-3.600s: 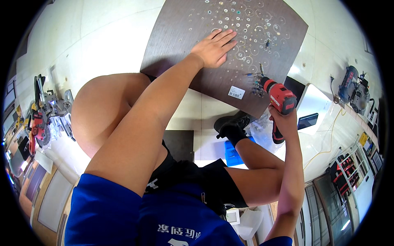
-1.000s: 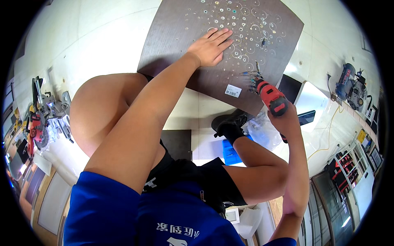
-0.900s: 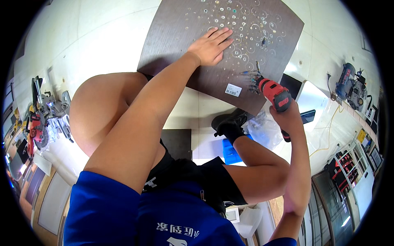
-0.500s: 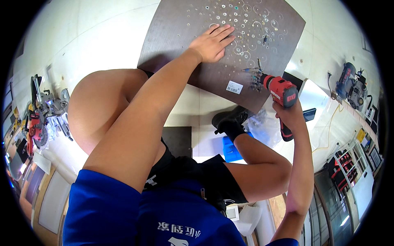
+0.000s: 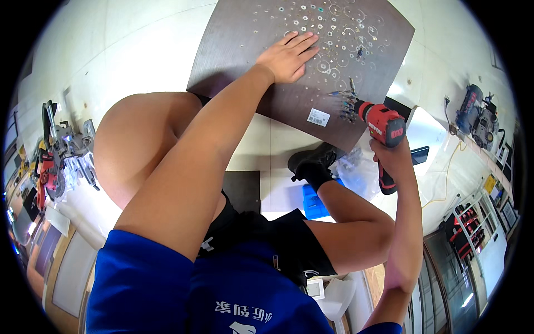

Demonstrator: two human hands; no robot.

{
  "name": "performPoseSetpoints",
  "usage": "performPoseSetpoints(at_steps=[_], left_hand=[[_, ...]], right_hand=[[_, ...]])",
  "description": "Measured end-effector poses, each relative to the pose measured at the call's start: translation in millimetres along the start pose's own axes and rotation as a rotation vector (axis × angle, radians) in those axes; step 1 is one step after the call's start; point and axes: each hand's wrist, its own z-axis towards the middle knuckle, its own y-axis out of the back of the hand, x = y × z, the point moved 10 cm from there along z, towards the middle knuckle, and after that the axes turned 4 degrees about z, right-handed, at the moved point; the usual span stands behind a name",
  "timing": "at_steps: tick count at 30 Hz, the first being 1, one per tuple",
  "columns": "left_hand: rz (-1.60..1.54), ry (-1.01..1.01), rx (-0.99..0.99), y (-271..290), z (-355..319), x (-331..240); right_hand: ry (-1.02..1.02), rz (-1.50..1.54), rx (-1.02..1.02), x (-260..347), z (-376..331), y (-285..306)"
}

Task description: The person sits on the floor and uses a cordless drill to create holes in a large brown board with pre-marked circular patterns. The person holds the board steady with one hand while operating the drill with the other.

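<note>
A dark brown board (image 5: pixel 233 44), dotted with several drilled holes and scored circles, lies at the top middle. My left hand (image 5: pixel 288 57) rests flat on it with fingers stretched out. My right hand (image 5: pixel 392 153) is wrapped round the grip of a red and black cordless drill (image 5: pixel 385 123). The drill's nose points left, over the board's near right part, beside a bunch of drill bits (image 5: pixel 347 106). Whether a bit sits in the chuck I cannot make out. A small dark bit (image 5: pixel 360 52) stands farther up the board. A white label (image 5: pixel 319 117) sticks near its front edge.
A blue case (image 5: pixel 315 201) and clear plastic wrap (image 5: pixel 356 170) lie by my shoe (image 5: pixel 314 161). A dark phone-like slab (image 5: pixel 420 155) is right of the drill. Power tools (image 5: pixel 477 114) stand far right, a saw (image 5: pixel 53 178) at the left.
Hardly anything differs. The drill and my right hand have shifted very slightly to the right and down; my left hand stays in place on the board.
</note>
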Motion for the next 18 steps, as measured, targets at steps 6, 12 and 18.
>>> performPoseSetpoints(at_steps=[6, 12, 18], left_hand=[[-0.001, 0.005, 0.016, -1.4, -2.4, 2.1], [-0.022, 0.01, 0.01, 0.9, 0.3, 1.2], [-0.01, 0.014, 0.024, -0.2, -2.3, 1.3]], right_hand=[[0.009, 0.054, -0.008, -2.5, -4.2, -0.8], [0.071, 0.201, -0.017, -17.2, -2.7, -3.2], [0.094, 0.089, -0.09, -24.0, -4.1, -0.3]])
